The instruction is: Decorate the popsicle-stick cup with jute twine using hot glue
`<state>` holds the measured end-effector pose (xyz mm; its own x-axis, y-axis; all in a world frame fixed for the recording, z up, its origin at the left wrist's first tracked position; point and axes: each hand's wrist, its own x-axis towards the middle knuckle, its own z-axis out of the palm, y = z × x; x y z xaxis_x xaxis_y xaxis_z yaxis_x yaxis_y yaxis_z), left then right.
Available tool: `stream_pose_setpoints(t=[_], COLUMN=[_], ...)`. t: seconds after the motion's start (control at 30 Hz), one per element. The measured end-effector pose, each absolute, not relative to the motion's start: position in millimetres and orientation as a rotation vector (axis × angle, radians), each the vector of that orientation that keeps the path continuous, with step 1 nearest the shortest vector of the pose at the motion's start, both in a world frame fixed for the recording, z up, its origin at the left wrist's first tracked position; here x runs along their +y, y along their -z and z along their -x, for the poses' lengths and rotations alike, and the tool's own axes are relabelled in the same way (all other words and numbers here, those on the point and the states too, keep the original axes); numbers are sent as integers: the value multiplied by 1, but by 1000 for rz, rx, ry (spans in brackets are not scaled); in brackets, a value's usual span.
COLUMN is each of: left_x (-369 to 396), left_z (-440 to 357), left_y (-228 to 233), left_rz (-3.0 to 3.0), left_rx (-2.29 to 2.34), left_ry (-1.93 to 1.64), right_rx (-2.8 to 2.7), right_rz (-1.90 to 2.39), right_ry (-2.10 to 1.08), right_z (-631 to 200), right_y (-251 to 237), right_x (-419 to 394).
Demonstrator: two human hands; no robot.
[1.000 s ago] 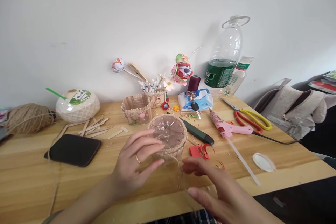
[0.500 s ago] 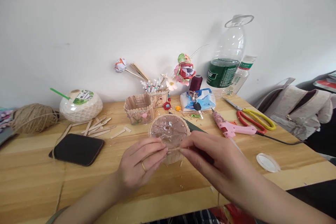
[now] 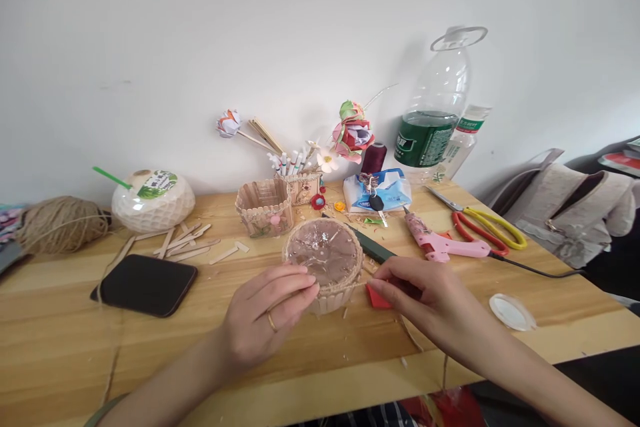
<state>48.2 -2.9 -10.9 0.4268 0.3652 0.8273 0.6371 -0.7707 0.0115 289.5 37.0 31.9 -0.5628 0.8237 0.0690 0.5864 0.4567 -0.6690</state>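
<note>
On my feed's far left sits a ball of twine (image 3: 64, 225), just beside a white coconut (image 3: 159, 210) with a green straw; a phone (image 3: 145, 285) lies in front, near loose wooden sticks (image 3: 187, 241). I see the left hand (image 3: 265, 307) with its fingers together at the near left rim of the round basket (image 3: 327, 305), which stands upright at the middle of the table (image 3: 280, 377); its thumb is hidden, so I cannot tell whether it clamps. From that rim I follow a strand (image 3: 362, 284) rightward to the right hand (image 3: 425, 287), where thumb and forefinger pinch it, near a red scrap (image 3: 379, 299). Beyond lie a pink glue gun (image 3: 443, 246) and scissors (image 3: 483, 225).
</note>
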Motion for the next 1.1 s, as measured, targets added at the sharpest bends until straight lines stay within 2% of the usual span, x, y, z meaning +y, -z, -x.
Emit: stream_pose_setpoints(t=[1.1], left_x=[-3], left_z=[-48], left_y=[11], left_rz=[2432], left_rx=[-880], left_ry=[1323], right_rx=[-2275], right_rz=[1104], right_ry=[-679], right_z=[-291], right_y=[-29], right_x=[60])
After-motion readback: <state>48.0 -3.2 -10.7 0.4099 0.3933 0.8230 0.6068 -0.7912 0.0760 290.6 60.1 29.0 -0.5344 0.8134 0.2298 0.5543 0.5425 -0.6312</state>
